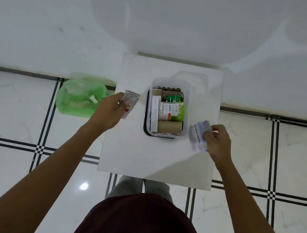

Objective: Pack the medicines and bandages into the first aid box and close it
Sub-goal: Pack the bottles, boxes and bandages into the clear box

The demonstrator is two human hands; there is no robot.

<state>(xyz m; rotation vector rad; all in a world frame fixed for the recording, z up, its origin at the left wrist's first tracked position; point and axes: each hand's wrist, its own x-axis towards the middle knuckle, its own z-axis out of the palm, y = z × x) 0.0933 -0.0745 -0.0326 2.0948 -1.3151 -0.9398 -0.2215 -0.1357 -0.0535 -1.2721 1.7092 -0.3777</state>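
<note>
Head view: open clear box (169, 90), nearly full.

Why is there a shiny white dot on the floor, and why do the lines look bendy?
Head view: the dot is glare from a light reflecting off glossy floor tiles; the wide-angle lens curves the tile lines; the packet in the right hand looks slightly blurred.

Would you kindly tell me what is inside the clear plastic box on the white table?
The clear plastic box holds brown bandage rolls, a cotton swab pack and blister strips; anything beneath them is covered.
</note>
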